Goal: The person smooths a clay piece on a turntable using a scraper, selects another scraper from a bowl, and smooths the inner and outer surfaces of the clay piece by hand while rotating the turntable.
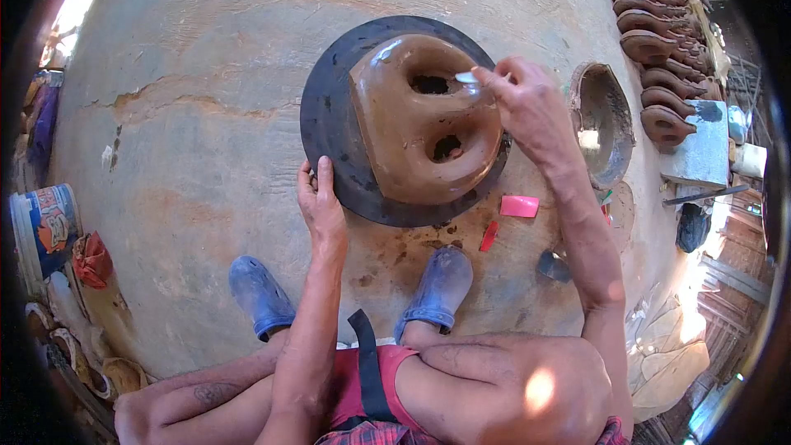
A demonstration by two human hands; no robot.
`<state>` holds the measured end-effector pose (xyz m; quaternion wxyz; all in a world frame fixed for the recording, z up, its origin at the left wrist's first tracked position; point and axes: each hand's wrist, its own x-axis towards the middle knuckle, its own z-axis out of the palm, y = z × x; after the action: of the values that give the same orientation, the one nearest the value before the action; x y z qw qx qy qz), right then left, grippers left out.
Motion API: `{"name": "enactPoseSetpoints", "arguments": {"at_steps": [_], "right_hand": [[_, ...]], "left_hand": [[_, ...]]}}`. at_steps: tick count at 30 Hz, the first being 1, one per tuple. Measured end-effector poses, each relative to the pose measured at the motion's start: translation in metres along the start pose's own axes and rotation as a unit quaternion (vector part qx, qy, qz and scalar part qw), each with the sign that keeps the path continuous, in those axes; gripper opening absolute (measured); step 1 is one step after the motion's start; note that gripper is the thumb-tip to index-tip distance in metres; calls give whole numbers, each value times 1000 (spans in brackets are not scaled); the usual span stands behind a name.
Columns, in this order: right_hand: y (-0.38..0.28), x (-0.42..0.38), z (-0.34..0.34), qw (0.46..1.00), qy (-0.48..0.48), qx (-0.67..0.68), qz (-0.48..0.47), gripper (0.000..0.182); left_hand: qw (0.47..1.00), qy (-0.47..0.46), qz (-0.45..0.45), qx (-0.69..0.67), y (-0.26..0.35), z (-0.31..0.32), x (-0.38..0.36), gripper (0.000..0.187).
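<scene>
A wet brown clay piece [395, 140] with two round holes and one straight side lies on a round black disc [329, 124]. At the disc's lower left edge is my left hand [321, 202], its thumb on top of the rim and its fingers curled at the edge. My right hand [527, 103] is closed on a small pale flat tool [467, 77], held over the clay beside the upper hole. The lower hole lies nearer to me.
Pink [519, 206] and red pieces [489, 236] lie on the floor below the disc. A basin [614, 128] stands to the right. Stacked clay pieces [651, 45] line the upper right. A bucket [49, 227] and a red bundle [92, 260] are at left.
</scene>
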<state>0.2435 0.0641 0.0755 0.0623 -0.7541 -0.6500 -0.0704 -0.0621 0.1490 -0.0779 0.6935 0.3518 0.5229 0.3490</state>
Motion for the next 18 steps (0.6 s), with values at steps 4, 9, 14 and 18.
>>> {"name": "enactPoseSetpoints", "arguments": {"at_steps": [4, 9, 14, 18], "right_hand": [[-5, -1, 8, 997, -13, -47, -56, 30], [-44, 10, -4, 991, -99, -20, 86, 23], [-70, 27, -5, 989, -115, 26, 94, 18], [-87, 24, -20, 989, -114, 81, 47, 16]], "left_hand": [[1000, 9, 21, 14, -9, 2, -16, 52], [997, 61, 24, 50, -28, 15, -59, 59], [993, -36, -107, -33, -43, 25, -100, 61], [981, -33, -153, -118, -43, 30, -100, 56]]}}
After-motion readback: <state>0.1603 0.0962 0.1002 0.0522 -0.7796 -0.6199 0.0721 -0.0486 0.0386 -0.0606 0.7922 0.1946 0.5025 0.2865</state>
